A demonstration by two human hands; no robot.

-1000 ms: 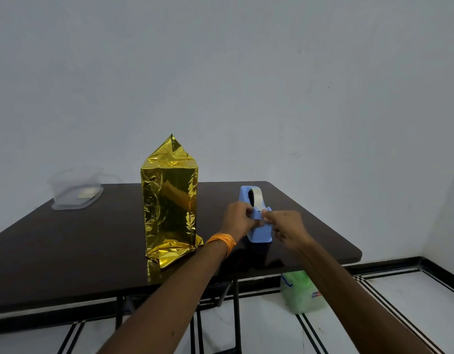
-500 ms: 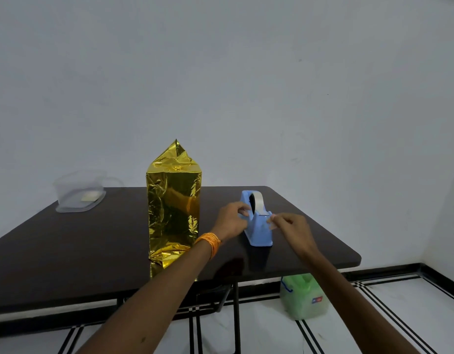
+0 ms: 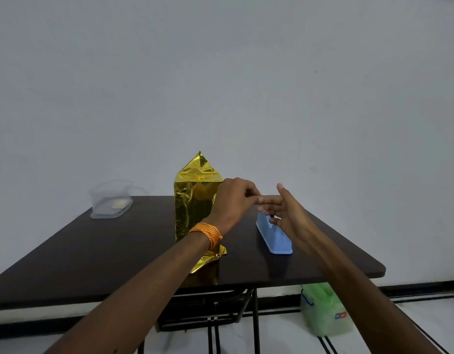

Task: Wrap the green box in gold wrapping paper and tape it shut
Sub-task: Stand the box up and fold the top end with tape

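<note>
Taping step, likely: upright box in crinkled gold foil paper (image 3: 195,208) stands mid-table on the dark brown table (image 3: 93,254). Left hand (image 3: 233,198) fingertips pinch together at the right hand (image 3: 287,215), whose fingers are straight and spread, above the light-blue plastic tape dispenser (image 3: 275,238). Whether they hold tape I cannot tell. Next: fold down the peaked top flap and tape it.

On my feed: plain pale grey wall (image 3: 220,72) at back, dark brown table (image 3: 93,251) w/ black metal legs (image 3: 256,323), white floor (image 3: 425,325) w/ black stripes, black baseboard (image 3: 412,286) btm rt. Light soft, even.

Crinkled glossy gold wrapping paper (image 3: 195,200); smooth blue plastic dispenser (image 3: 274,238).
</note>
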